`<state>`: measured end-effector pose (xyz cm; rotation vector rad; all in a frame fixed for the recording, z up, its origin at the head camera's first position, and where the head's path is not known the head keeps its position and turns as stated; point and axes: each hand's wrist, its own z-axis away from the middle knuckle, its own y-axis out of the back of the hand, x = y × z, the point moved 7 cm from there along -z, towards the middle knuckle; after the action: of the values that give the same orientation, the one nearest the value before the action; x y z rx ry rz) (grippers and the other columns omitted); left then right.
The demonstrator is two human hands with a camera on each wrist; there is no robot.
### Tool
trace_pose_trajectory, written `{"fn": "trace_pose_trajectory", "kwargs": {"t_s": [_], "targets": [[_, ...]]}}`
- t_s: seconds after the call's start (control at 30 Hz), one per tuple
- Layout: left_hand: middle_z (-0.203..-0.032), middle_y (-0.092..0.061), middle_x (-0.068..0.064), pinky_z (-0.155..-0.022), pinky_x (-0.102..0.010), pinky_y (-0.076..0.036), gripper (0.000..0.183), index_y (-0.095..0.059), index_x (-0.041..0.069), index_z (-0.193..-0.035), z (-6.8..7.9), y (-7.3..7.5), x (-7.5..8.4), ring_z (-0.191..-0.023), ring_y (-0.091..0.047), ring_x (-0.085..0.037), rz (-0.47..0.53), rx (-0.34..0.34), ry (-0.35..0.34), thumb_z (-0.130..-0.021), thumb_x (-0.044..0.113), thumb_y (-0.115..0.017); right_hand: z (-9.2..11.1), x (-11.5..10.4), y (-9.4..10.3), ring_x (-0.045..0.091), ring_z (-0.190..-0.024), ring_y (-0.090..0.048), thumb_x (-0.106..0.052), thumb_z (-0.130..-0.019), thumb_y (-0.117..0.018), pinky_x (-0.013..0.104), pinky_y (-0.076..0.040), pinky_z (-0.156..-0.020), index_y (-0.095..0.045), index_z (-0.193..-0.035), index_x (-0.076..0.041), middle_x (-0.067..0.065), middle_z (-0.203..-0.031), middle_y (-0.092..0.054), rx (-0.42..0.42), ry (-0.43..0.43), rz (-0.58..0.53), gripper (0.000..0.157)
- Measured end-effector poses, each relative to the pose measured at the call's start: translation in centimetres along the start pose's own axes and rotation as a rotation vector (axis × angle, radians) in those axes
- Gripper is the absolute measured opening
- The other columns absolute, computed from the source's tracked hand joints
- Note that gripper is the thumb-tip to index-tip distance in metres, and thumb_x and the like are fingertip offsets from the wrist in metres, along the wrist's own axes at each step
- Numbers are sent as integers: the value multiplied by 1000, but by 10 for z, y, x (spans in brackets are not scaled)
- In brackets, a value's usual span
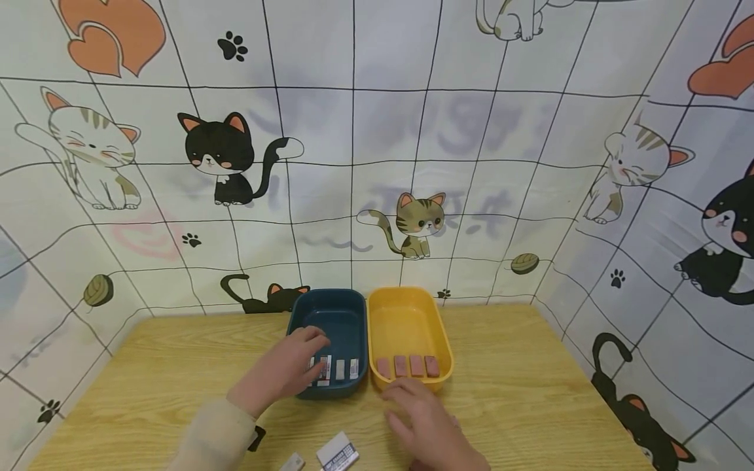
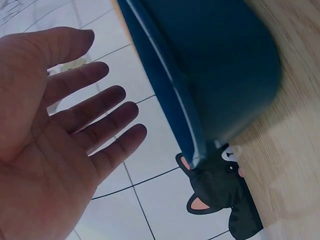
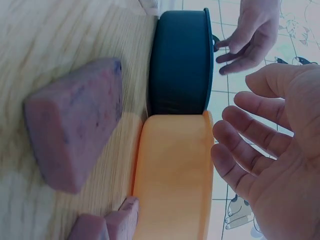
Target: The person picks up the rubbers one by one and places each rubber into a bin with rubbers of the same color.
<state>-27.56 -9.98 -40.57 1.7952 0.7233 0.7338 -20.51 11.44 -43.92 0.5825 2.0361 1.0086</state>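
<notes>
My left hand (image 1: 283, 369) hovers over the front left of the dark blue bin (image 1: 338, 309). Its fingers are spread and hold nothing, as the left wrist view confirms. Several white blocks, like erasers in printed sleeves (image 1: 354, 369), line the front of that bin, partly hidden by the hand. At the front rim of the yellow bin (image 1: 408, 307) is my right hand (image 1: 423, 418), palm empty and fingers relaxed. Several pink eraser-like blocks (image 1: 416, 366) lie in a row inside the yellow bin. In the right wrist view, a pink block (image 3: 75, 122) lies on the table near this hand.
On the wooden table (image 1: 512, 392), a white block in a printed sleeve (image 1: 338, 451) and a smaller white block (image 1: 292, 462) lie between my forearms. More pink blocks (image 3: 122, 220) sit on the table beside the yellow bin. A cat-print cloth (image 1: 330, 190) walls in the back and sides.
</notes>
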Motion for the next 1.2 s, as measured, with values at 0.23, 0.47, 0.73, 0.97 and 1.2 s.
{"fn": "trace_pose_trajectory", "kwargs": {"t_s": [0.23, 0.47, 0.73, 0.97, 1.2], "targets": [[-124, -66, -10, -92, -45, -56, 30, -69, 7, -120, 10, 3, 8, -112, -64, -28, 50, 55, 26, -93, 20, -77, 5, 7, 8, 10, -106, -61, -11, -90, -74, 38, -56, -92, -74, -113, -13, -3, -118, -67, 82, -2, 44, 22], [-128, -65, -9, -97, -47, -55, 31, -69, 9, -121, 21, 8, 16, -117, -62, -29, 72, 88, 60, -93, 20, -76, 10, 15, 19, 7, -100, -62, -8, -84, -81, 35, -58, -85, -75, -106, -14, -8, -112, -67, 186, 4, 53, 23], [-128, -64, -10, -98, -45, -55, 32, -69, 9, -121, 29, 7, 31, -118, -62, -28, 51, 114, 36, -92, 20, -78, 19, 25, 28, 14, -111, -65, -7, -84, -81, 37, -59, -89, -75, -105, -17, -11, -115, -67, 208, -52, 66, 23], [-128, -63, -5, -98, -41, -56, 33, -69, 12, -122, 35, 3, 46, -117, -61, -22, 33, 79, 35, -92, 25, -79, 26, 35, 35, 9, -105, -64, -5, -84, -82, 35, -59, -86, -75, -103, -18, -11, -112, -67, 232, -36, 72, 25], [-131, -62, -5, -102, -45, -54, 34, -68, 13, -124, 39, 3, 60, -118, -61, -22, 30, 39, 29, -94, 26, -76, 31, 46, 33, 2, -93, -61, -7, -88, -79, 29, -57, -79, -73, -100, -24, -11, -105, -66, 179, -59, 39, 22]]}}
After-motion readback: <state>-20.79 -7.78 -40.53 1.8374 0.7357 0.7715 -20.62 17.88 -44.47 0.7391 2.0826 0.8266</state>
